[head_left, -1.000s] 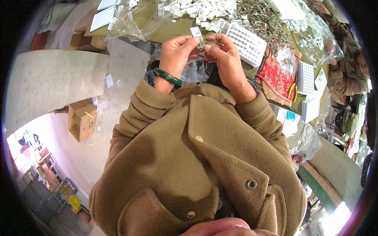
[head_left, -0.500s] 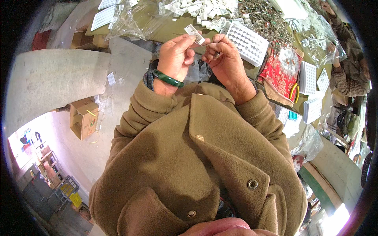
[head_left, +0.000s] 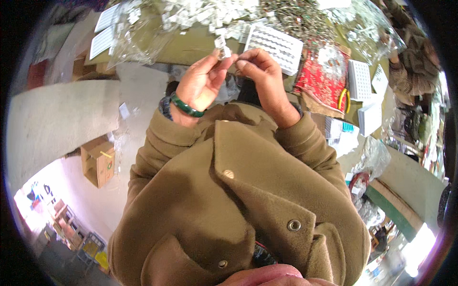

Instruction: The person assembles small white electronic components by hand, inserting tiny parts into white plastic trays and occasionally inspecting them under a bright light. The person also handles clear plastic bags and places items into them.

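A small white plastic part stands up between the fingertips of my left hand, with a dark green bangle on that wrist. Close beside it, my right hand has its thumb and fingers pinched together; what they hold, if anything, is too small and blurred to make out. Both hands are over the near edge of the table. Just beyond the right hand lies a white tray with rows of small hollows.
Loose white plastic parts are heaped at the far side, beside a pile of small metal pieces. A red patterned cloth, a yellow-handled tool and white trays lie rightward. Another person's sleeve shows far right. A cardboard box stands left.
The whole view has shifted, with the table and hands now further left. The white part has turned more upright in my left hand. My right hand stays pinched near it.
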Motion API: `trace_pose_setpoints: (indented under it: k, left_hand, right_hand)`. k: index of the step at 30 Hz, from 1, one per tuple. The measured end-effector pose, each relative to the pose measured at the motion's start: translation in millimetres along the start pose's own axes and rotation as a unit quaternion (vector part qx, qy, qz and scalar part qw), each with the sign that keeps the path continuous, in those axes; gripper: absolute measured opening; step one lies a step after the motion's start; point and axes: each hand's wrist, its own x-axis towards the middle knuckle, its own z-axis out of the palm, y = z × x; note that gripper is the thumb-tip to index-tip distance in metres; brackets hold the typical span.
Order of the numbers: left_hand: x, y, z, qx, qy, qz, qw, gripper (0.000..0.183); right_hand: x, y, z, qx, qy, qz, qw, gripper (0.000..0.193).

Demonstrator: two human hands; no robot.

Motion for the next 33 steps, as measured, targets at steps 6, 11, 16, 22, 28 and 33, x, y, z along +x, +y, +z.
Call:
trace_pose_setpoints:
  k: [6,11,16,22,28,33]
  left_hand:
    - [3,-10,5,0.134,-0.031,0.048,0.989,0.025]
    - [3,-16,8,0.229,-0.071,0.038,0.97,0.023]
    - [7,-25,8,0.278,-0.058,0.005,0.959,0.022]
    - [7,-27,7,0.28,-0.073,-0.044,0.956,0.023]
    - [7,-28,7,0.232,-0.056,-0.034,0.971,0.023]
    - [9,-27,6,0.218,-0.057,-0.025,0.974,0.021]
  right_hand:
    - [-29,-12,-36,-0.252,0.064,0.004,0.966,0.014]
    - [-13,-39,-68,-0.423,0.156,-0.065,0.89,0.011]
    - [4,-41,-64,-0.532,0.119,-0.158,0.824,0.008]
    - [9,-34,-54,-0.582,0.063,-0.2,0.786,0.008]
    - [10,-33,-55,-0.653,0.054,-0.185,0.733,0.012]
    - [12,-35,-56,-0.608,0.065,-0.212,0.762,0.014]
